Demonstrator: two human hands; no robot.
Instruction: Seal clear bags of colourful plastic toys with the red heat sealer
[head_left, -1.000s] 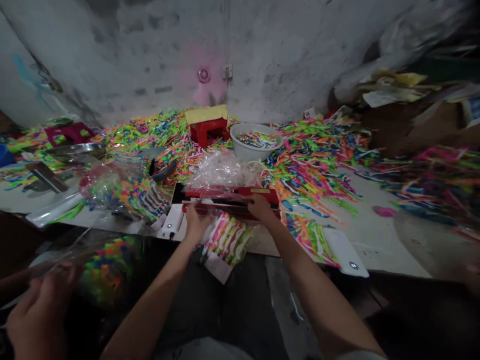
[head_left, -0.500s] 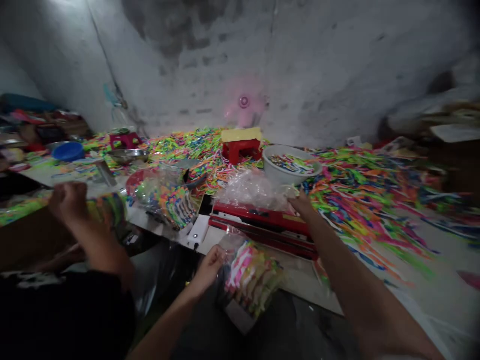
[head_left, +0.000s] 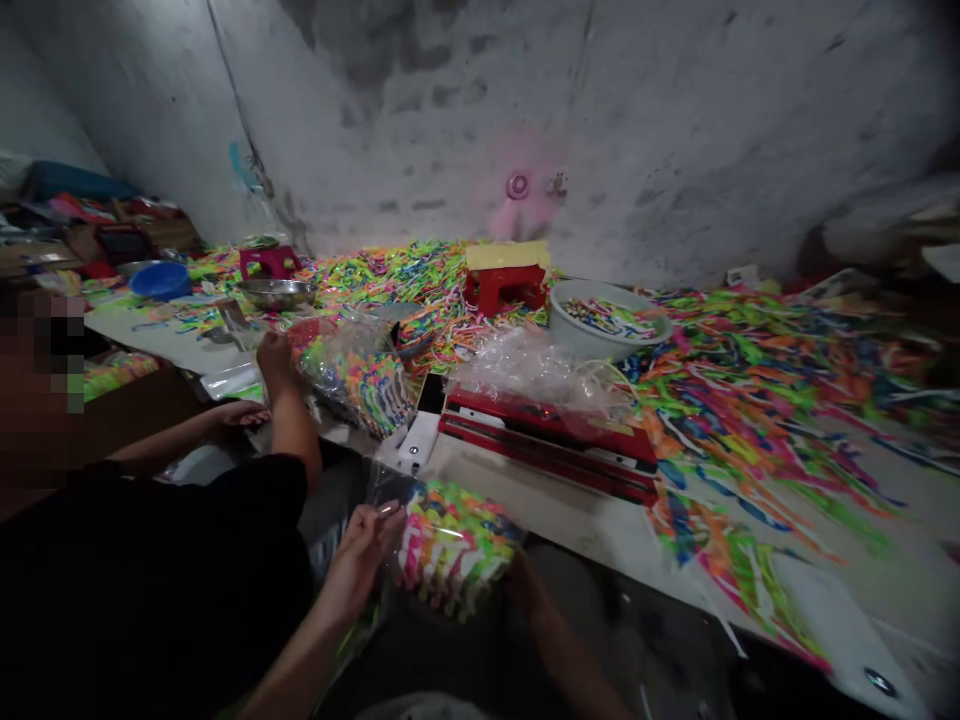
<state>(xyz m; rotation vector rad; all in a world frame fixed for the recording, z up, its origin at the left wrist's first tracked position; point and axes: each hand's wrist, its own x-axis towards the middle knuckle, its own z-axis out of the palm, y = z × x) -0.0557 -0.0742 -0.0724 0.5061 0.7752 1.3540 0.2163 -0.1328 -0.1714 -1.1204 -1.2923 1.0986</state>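
Note:
A clear plastic bag [head_left: 454, 540] filled with rows of colourful plastic strips is held low in front of the table's edge. My left hand [head_left: 367, 540] pinches its left end, where the film is loose. At the bag's right end, my right hand [head_left: 529, 590] grips it from the side, fingers dark and partly hidden. Just beyond lies a long red heat sealer [head_left: 555, 440] with a white end [head_left: 420, 435]. Crumpled clear film [head_left: 525, 365] rests over its top.
At left, a co-worker in a black shirt [head_left: 172, 580] reaches a hand [head_left: 275, 355] toward another filled bag [head_left: 360, 370]. Behind stand a white basin [head_left: 600, 345], a red stool [head_left: 502, 290] and a pink fan [head_left: 517, 185]. Loose colourful strips [head_left: 750, 400] cover the table's right side.
My right hand has left the film at the sealer and come down to the bag's right end. The filled bag has turned more level. The co-worker's raised hand has shifted right.

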